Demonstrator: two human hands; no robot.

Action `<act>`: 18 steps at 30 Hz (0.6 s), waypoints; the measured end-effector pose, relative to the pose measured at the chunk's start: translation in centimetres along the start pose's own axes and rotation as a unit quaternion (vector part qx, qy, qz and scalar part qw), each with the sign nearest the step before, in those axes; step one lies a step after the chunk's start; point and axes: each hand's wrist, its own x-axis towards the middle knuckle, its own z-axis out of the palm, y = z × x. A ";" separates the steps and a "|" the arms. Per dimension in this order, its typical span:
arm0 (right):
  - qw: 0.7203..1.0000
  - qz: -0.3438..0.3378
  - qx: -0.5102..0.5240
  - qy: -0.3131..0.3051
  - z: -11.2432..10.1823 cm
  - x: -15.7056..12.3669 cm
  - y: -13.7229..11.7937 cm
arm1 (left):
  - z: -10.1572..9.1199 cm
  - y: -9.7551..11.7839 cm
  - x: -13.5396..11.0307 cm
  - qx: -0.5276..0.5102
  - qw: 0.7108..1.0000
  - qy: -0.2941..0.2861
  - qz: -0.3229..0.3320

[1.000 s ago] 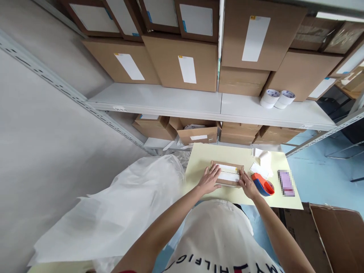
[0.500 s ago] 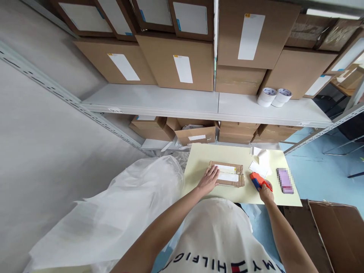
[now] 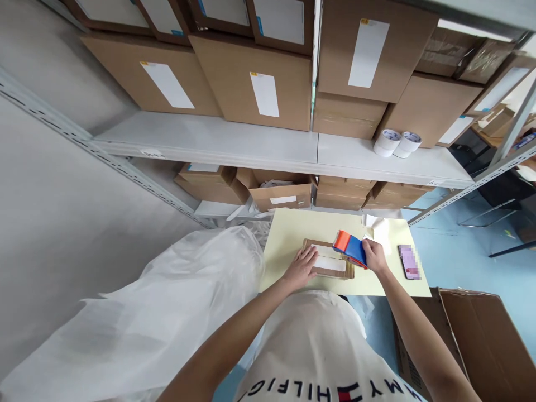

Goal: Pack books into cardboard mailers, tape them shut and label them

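A small flat cardboard parcel (image 3: 330,267) with white labels lies on a pale yellow table (image 3: 293,234). My left hand (image 3: 300,266) rests flat on the parcel's left end, fingers stretched out. My right hand (image 3: 374,255) is closed around the handle of a red and blue tape dispenser (image 3: 349,247), which hangs over the parcel's right half. Whether the dispenser touches the parcel is unclear.
A phone (image 3: 409,262) lies at the table's right, white paper scraps (image 3: 377,225) behind it. A big white plastic bag (image 3: 146,312) fills the left. Shelves (image 3: 259,145) ahead hold labelled cartons and two tape rolls (image 3: 396,142). An open carton (image 3: 481,335) stands at lower right.
My right hand left the parcel, took the tape dispenser from the table at the right and carried it left over the parcel. My left hand stayed on the parcel.
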 end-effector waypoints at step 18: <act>0.993 0.003 -0.051 -0.107 2.7 1.9 0.9 | -5.4 2.0 2.3 -0.479 0.838 0.156 -0.209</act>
